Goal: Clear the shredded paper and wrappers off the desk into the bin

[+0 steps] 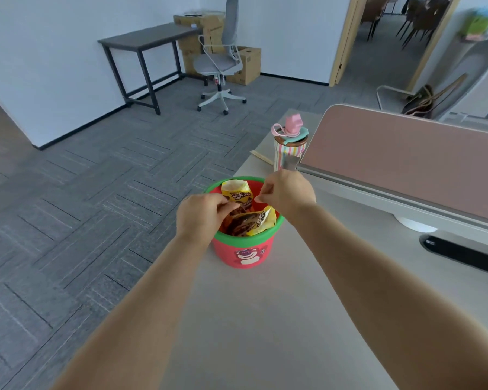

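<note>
1. Left hand [200, 218] is over the near-left rim of the bin, fingers [220, 202] curled onto a brown wrapper [241, 223] inside it.
2. The red, green-rimmed bin [223, 249] sits on the tabletop [265, 319] near its left edge, with yellow wrappers [235, 190] stuffed inside.
3. Right hand [288, 192] hovers over the far rim, fingertips pinched together; can't tell if they hold anything.
4. A striped water bottle [289, 147] stands behind, beside a pink divider panel [406, 159].

The bin [244, 249] stands on the desk [265, 319] near its left edge. The wrappers [237, 192] lie in the bin. The bottle [289, 147] stands behind the bin, left of the partition [406, 159].
</note>
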Demonstrator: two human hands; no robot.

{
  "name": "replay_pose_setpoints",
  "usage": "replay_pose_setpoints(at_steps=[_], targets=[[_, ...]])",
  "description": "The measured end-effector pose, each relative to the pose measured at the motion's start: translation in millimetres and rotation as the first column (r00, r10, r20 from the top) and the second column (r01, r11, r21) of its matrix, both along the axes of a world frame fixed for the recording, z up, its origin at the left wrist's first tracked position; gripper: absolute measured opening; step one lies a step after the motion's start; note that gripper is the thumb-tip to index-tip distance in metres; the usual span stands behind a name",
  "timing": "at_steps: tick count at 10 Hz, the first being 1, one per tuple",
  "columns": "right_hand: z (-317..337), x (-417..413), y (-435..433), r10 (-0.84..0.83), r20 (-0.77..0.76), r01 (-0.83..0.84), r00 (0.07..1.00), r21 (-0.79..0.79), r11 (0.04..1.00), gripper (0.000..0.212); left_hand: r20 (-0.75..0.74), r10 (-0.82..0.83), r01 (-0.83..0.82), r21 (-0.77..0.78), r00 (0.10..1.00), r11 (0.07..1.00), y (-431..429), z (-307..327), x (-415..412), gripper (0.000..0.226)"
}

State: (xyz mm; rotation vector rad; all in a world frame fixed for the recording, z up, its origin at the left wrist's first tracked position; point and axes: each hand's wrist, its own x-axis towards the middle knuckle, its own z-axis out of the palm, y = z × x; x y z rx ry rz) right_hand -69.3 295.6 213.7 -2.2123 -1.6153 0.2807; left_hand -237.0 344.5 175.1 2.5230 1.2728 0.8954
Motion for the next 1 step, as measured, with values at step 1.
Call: replay_pose_setpoints(at_steps=[1], targets=[[-1.1,-4.4,-3.8,0.038,0.039,-0.038,0.999,0.024,0.999,0.013,-0.056,-0.018,0.020,0.033,0.998,0.999,0.1,5.7,0.0,0.010]])
